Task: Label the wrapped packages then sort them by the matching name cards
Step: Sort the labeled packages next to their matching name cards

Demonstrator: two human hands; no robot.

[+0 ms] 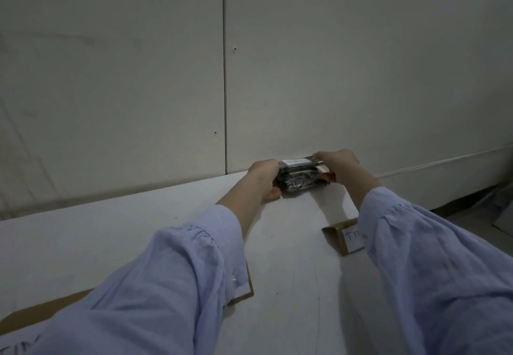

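A dark wrapped package (298,178) with a white label (295,161) on top lies at the far edge of the white table (111,232), against the wall. My left hand (266,179) grips its left end and my right hand (337,164) grips its right end. It seems to sit on or just above the tabletop; I cannot tell which. A folded cardboard name card (345,236) with handwritten letters "TI" stands nearer me on the right, partly hidden by my right sleeve.
A flat piece of cardboard (36,315) with writing lies at the near left, mostly under my left sleeve. The wall (166,77) rises directly behind the table. The table's right edge drops to the floor (477,216).
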